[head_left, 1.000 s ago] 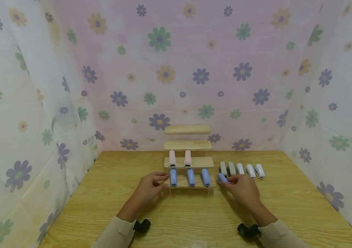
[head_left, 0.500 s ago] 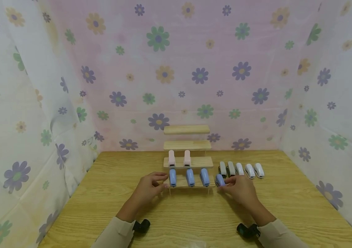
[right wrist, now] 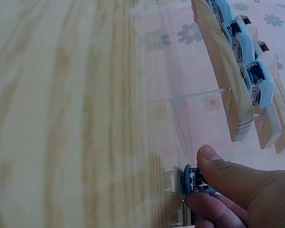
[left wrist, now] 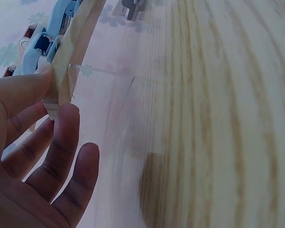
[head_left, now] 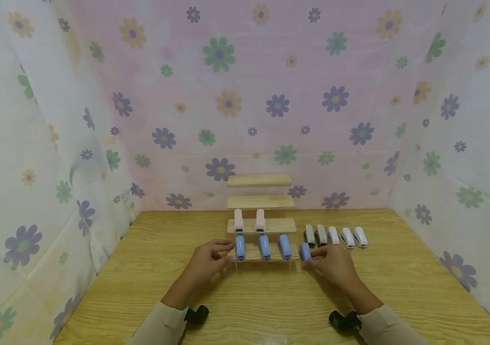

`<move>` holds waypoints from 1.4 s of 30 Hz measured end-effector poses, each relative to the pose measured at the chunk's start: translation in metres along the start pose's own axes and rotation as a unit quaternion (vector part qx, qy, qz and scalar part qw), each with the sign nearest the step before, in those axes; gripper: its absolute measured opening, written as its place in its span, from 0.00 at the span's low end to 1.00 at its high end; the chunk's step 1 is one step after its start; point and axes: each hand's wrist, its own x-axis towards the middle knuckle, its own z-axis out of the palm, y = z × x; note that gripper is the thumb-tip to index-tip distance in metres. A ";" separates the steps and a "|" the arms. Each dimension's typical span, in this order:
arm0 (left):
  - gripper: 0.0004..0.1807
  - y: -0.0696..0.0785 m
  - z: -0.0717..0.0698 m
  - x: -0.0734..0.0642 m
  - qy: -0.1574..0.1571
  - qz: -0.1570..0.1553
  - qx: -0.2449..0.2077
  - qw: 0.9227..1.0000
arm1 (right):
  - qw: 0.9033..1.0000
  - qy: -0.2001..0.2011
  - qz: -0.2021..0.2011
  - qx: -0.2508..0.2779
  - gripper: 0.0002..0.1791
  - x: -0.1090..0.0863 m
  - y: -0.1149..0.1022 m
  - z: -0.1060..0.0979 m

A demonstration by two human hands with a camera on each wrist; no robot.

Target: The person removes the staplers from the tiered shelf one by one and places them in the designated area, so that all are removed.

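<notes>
A tiered wooden display rack [head_left: 261, 180] stands on the table, with several steps. On its lowest step are three blue mini staplers [head_left: 264, 247]; two pink staplers [head_left: 260, 220] sit one step higher. My left hand [head_left: 203, 262] holds the left end of the lowest step between thumb and index finger, the other fingers loosely bent in the left wrist view. Just right of that step, my right hand [head_left: 334, 266] pinches another blue stapler [head_left: 305, 251] between thumb and fingers. The right wrist view shows this stapler low by the tabletop, partly covered by my fingers.
Right of the rack, a row of staplers stands on the wood-grain table [head_left: 253, 306]: two grey staplers [head_left: 321, 235] and three white staplers [head_left: 347, 237]. Flower-print cloth [head_left: 245, 86] encloses the table at the back and sides.
My right hand has turned the pinched blue stapler more upright and brought it slightly left, nearer the rack's lowest step. The left hand has stayed at the step's left end.
</notes>
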 end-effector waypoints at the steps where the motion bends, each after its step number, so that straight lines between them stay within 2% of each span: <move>1: 0.23 0.000 0.000 0.000 0.000 0.000 -0.001 1.000 | 1.000 -0.002 0.001 0.000 0.24 0.000 0.000 0.000; 9: 0.22 -0.002 0.001 -0.001 -0.002 0.005 0.003 1.000 | 1.000 -0.001 0.004 -0.002 0.24 -0.003 0.000 0.001; 12: 0.22 -0.002 0.002 -0.002 -0.002 -0.003 -0.004 1.000 | 1.000 -0.001 -0.001 -0.008 0.25 -0.004 0.000 0.000; 18: 0.21 0.000 0.003 -0.001 -0.001 0.003 -0.004 1.000 | 0.999 -0.010 0.004 -0.036 0.28 -0.005 -0.003 -0.009; 24: 0.22 0.000 0.002 0.000 -0.001 0.003 -0.006 1.000 | 0.999 -0.011 0.002 -0.052 0.25 -0.001 -0.011 -0.016; 33: 0.23 0.002 -0.004 -0.003 -0.003 0.001 -0.001 1.000 | 0.998 0.021 -0.003 -0.054 0.30 0.008 -0.034 -0.027; 42: 0.23 0.003 -0.002 -0.002 -0.004 0.002 -0.011 1.000 | 0.997 0.060 -0.041 -0.042 0.32 0.012 -0.052 -0.036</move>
